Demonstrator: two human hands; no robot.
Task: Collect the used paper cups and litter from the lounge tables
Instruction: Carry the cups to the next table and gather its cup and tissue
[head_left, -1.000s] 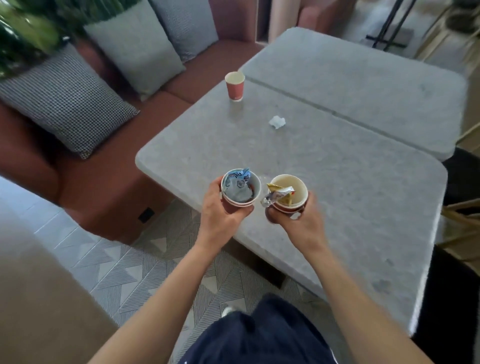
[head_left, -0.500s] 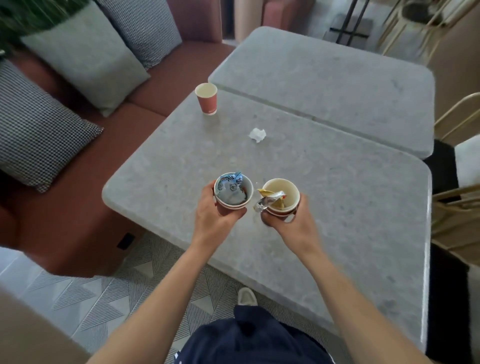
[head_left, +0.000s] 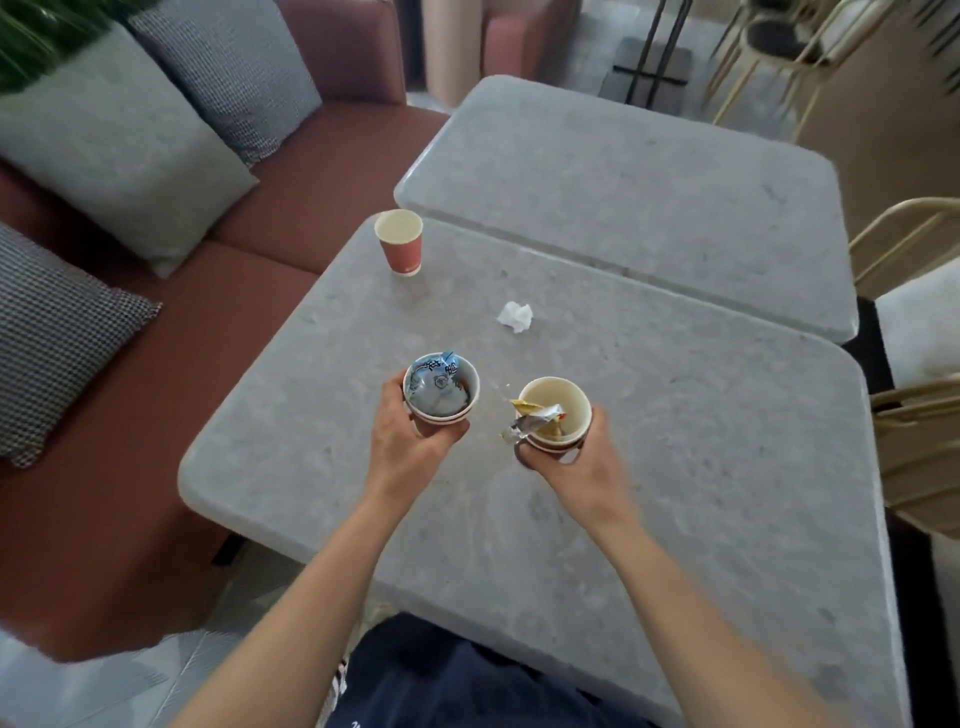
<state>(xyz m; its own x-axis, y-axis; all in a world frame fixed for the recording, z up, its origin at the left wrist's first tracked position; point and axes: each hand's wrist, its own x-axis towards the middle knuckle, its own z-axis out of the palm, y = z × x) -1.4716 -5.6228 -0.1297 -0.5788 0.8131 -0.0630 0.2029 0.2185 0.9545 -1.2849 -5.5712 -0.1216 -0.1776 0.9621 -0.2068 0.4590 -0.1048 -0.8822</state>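
Observation:
My left hand (head_left: 410, 447) grips a paper cup (head_left: 441, 387) stuffed with a blue wrapper, held over the near grey table (head_left: 675, 467). My right hand (head_left: 576, 462) grips a second paper cup (head_left: 563, 402) with a yellow and silver wrapper (head_left: 535, 421) sticking out of its left side. A third, red paper cup (head_left: 400, 241) stands upright at the table's far left corner. A crumpled white tissue (head_left: 516, 316) lies on the table between that cup and my hands.
A second grey table (head_left: 649, 182) butts against the far edge of the near one. A reddish sofa (head_left: 171, 322) with grey and checked cushions runs along the left. Gold-framed chairs (head_left: 914, 291) stand at the right.
I have stepped closer, so both held cups now hang further over the table. My hands have drawn apart, with the right cup further right.

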